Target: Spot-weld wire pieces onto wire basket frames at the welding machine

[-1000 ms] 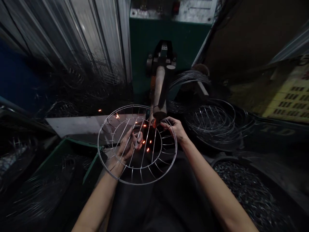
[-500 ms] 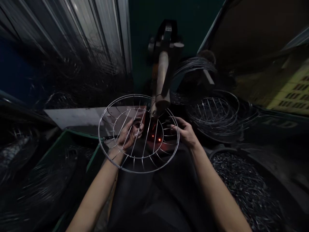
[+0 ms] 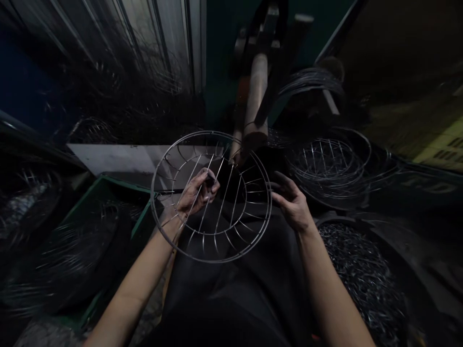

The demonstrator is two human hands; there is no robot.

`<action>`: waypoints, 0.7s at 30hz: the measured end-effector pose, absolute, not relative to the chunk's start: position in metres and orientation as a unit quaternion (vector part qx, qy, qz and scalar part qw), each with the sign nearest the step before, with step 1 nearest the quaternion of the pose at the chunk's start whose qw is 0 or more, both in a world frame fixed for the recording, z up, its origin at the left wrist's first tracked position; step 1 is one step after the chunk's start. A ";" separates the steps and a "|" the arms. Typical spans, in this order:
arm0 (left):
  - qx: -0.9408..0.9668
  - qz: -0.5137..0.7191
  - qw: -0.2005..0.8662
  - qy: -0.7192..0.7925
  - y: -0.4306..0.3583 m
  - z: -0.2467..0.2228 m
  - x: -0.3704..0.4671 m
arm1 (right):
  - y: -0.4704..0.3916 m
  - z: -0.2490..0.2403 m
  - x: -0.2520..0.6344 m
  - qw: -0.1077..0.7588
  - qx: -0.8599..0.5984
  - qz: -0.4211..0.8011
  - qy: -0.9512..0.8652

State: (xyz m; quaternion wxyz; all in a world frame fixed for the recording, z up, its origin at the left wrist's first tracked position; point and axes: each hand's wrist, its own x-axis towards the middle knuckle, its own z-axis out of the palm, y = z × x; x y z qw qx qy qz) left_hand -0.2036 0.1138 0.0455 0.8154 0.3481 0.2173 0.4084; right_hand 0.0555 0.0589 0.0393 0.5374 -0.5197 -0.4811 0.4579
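A round wire basket (image 3: 203, 233) with two rings and parallel cross wires sits tilted in front of me, its far side at the tip of a welding machine arm (image 3: 256, 94). Seen through the wires, my left hand (image 3: 198, 192) is beneath the basket with its fingers curled closed. Something dark shows at its fingertips, too unclear to name. At the basket's right rim is my right hand (image 3: 293, 202), fingers and thumb apart. Its fingertips are close to the rim; whether they touch it is unclear.
A green crate (image 3: 103, 178) with wire pieces stands at left, beside a pale board (image 3: 112, 159). To the right are stacked wire racks (image 3: 325, 161) and a tub of short metal pieces (image 3: 358, 260). Coiled wire (image 3: 311, 82) hangs near the machine.
The orange glow and sparks under the machine tip are gone. My right hand has drawn right, out from inside the basket's rim. The view has shifted, and the basket has turned slightly.
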 end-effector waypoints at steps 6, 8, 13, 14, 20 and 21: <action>0.348 0.371 0.828 0.238 0.110 0.085 -0.215 | 0.010 -0.009 0.076 0.488 -0.595 0.401 -0.497; 0.325 0.351 0.839 0.259 0.112 0.103 -0.217 | -0.001 -0.040 0.082 0.476 -0.617 0.391 -0.490; 0.245 0.376 0.829 0.333 0.112 0.130 -0.213 | -0.003 -0.110 0.084 0.465 -0.642 0.392 -0.467; 0.230 0.389 0.820 0.351 0.110 0.134 -0.210 | 0.000 -0.119 0.081 0.468 -0.636 0.398 -0.467; 0.160 0.449 0.759 0.444 0.100 0.159 -0.180 | 0.018 -0.139 0.059 0.473 -0.607 0.431 -0.471; 0.153 0.462 0.751 0.447 0.099 0.161 -0.176 | 0.021 -0.138 0.054 0.478 -0.607 0.431 -0.467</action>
